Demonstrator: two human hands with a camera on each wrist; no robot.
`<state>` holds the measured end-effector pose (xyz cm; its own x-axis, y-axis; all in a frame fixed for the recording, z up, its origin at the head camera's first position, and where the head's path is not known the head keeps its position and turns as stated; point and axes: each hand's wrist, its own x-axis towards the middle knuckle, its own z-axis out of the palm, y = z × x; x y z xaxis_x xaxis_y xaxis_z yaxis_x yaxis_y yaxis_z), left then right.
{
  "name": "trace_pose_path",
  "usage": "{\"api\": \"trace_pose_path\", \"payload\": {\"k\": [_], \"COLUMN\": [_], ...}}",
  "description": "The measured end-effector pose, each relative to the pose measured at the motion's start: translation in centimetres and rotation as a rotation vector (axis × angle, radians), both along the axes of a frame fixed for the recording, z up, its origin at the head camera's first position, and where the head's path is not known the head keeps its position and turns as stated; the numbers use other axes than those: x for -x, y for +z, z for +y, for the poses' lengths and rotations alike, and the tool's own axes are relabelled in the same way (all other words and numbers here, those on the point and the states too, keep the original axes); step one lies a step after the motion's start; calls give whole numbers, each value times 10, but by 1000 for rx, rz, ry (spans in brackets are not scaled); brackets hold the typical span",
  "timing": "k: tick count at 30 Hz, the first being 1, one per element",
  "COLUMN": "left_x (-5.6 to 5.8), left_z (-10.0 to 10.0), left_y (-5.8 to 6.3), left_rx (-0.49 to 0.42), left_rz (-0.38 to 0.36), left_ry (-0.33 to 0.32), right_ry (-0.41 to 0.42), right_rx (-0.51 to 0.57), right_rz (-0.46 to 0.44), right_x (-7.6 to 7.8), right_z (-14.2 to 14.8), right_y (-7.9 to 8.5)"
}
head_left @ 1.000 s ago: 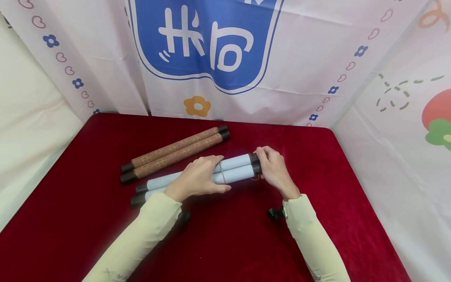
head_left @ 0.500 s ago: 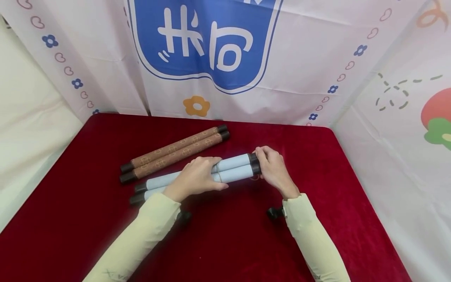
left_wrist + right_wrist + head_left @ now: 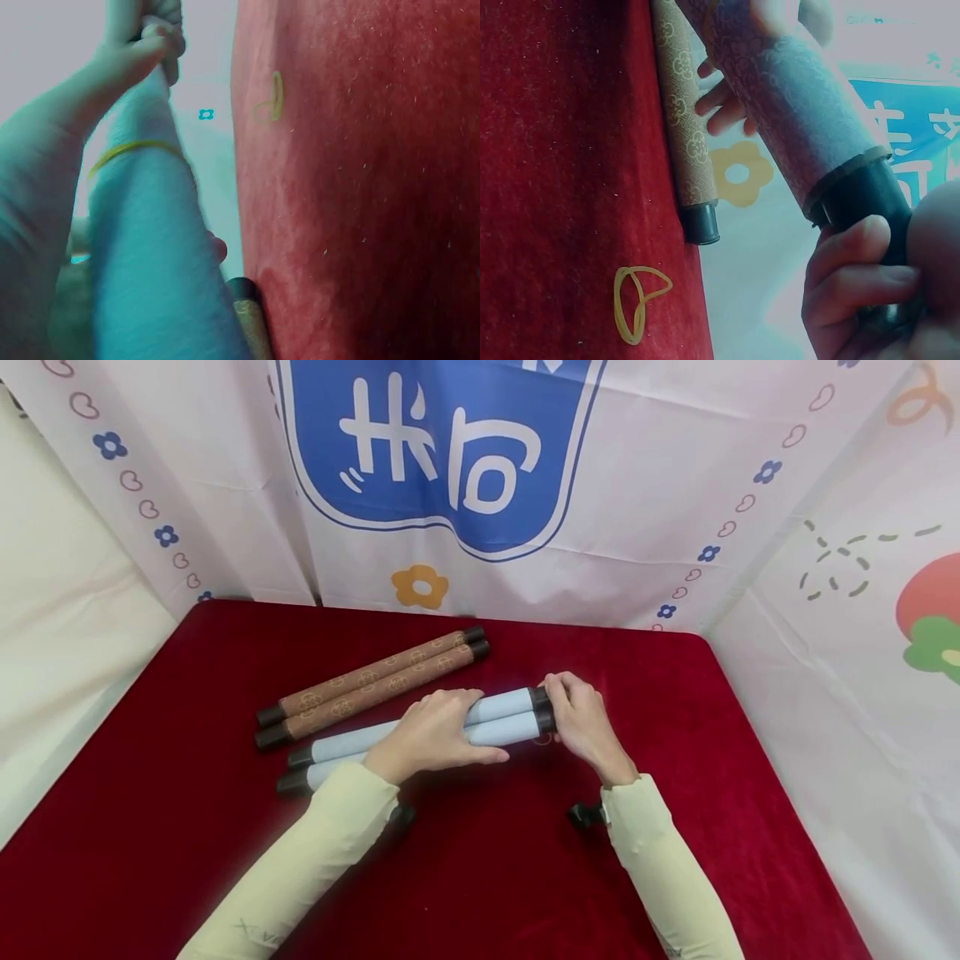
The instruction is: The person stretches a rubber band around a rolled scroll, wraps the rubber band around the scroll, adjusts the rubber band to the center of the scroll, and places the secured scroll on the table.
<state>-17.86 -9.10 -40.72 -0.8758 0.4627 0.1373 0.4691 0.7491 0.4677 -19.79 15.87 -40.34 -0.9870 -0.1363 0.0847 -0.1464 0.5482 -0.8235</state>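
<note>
Two light-blue rolled scrolls (image 3: 506, 728) with dark end caps lie side by side, slanting up to the right across the middle of the head view. My left hand (image 3: 435, 733) holds the pair from above near their middle, thumb along the near side, fingers over the far side. At the right end, my right hand (image 3: 583, 718) grips the dark caps; the right wrist view shows its fingers (image 3: 855, 262) curled round a black cap (image 3: 866, 199). A thin yellowish rubber band (image 3: 139, 148) circles the roll in the left wrist view; in the head view the left hand hides it.
Behind them two brown patterned scrolls (image 3: 386, 683) lie together on the red cloth-covered table (image 3: 495, 868). A loose rubber band (image 3: 634, 307) lies on the cloth by the right hand. Printed white curtains (image 3: 637, 552) stand along the back and sides.
My left hand shifts slightly left, then slides right along the blue scrolls, covering the band that showed beside it before. The right hand keeps its grip on the end caps.
</note>
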Motion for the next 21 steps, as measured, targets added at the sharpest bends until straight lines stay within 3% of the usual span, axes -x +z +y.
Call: {"api": "trace_pose_path", "payload": {"k": [7,16,21], "left_x": [-1,-2,-3], "left_z": [-12,-23,-31], "left_y": [-4,0,-1], "left_rx": [-1,-21,-7], "left_rz": [-31,-27,-36], "left_ry": [29,-43,-46], "right_ry": [24,61,47], "right_rx": [-1,25,18], "right_rz": [-6,-39,-39], "right_x": [2,-1,0], "right_z": [3,3,8], "right_y": [3,6,6]}}
